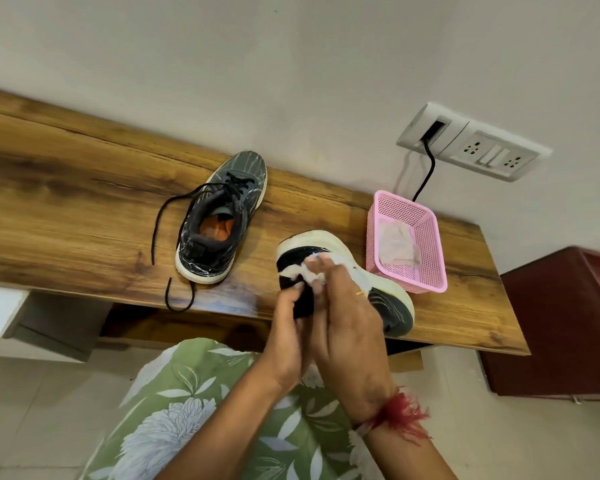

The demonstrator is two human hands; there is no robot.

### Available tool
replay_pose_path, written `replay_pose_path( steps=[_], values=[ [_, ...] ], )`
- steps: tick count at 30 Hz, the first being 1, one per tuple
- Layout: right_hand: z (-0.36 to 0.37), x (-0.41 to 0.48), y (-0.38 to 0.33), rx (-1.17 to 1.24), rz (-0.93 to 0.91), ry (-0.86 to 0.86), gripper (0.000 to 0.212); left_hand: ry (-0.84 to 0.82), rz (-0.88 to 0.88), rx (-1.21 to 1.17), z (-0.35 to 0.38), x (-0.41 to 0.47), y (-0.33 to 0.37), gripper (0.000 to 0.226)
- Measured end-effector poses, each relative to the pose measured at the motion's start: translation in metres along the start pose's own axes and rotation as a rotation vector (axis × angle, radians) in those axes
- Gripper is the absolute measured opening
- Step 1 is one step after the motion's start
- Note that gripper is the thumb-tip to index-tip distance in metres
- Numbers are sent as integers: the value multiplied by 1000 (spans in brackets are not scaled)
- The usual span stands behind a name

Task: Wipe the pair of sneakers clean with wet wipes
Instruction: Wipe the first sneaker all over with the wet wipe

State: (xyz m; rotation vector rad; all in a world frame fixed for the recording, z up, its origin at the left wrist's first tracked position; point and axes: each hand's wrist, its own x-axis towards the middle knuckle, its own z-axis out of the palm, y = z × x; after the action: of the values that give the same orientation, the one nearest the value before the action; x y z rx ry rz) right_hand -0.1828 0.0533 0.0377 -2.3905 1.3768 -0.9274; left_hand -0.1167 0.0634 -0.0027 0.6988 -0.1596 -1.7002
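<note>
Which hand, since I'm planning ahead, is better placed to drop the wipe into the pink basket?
Likely the right hand: it holds the wipe and is nearer the pink basket; the left hand grips the sneaker.

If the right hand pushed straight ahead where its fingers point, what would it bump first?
The right hand holds the wet wipe against the tipped-up sneaker, so it would most likely meet that sneaker's sole straight away, through the wipe.

Your forearms reach forward, hands close together. Your left hand (286, 327) curls its fingers round one end of the sneaker (392, 303). Your right hand (347, 317), red thread (400, 415) at the wrist, presses the bunched wet wipe (314, 277) under bent fingers.
</note>
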Motion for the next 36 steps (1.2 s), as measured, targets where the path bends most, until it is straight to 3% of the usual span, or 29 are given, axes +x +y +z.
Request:
replay_pose_path(
  steps=[2, 6, 12, 16, 19, 21, 23, 28, 34, 36],
  values=[
    [3, -5, -6, 13, -33, -31, 32, -28, 38, -4, -2, 1, -2, 41],
    [-2, -11, 3, 61, 37, 128, 21, -56, 33, 7, 1, -3, -4, 38],
    [14, -23, -6, 94, 130, 158, 23, -77, 3, -28, -4, -4, -3, 39],
    [4, -24, 21, 47, 348, 307, 22, -14, 38, -38, -1, 0, -1, 51],
    [-11, -29, 42, 356, 579, 459, 23, -14, 38, -97, -4, 6, -2, 55],
    [-21, -29, 50, 500, 639, 558, 20, -22, 26, -123, -3, 6, -2, 55],
    [-23, -27, 49, 465, 618, 571, 18, -20, 16, -179, -5, 6, -2, 54],
    [8, -27, 19, 209, 423, 377, 20, -3, 2, -285, -6, 5, 5, 55],
    [22, -22, -12, 144, 112, 153, 21, 31, 1, -350, -12, 1, 1, 54],
    [17, -19, -5, 116, 106, 171, 23, 32, -7, -334, -7, -1, 3, 49]
  ],
)
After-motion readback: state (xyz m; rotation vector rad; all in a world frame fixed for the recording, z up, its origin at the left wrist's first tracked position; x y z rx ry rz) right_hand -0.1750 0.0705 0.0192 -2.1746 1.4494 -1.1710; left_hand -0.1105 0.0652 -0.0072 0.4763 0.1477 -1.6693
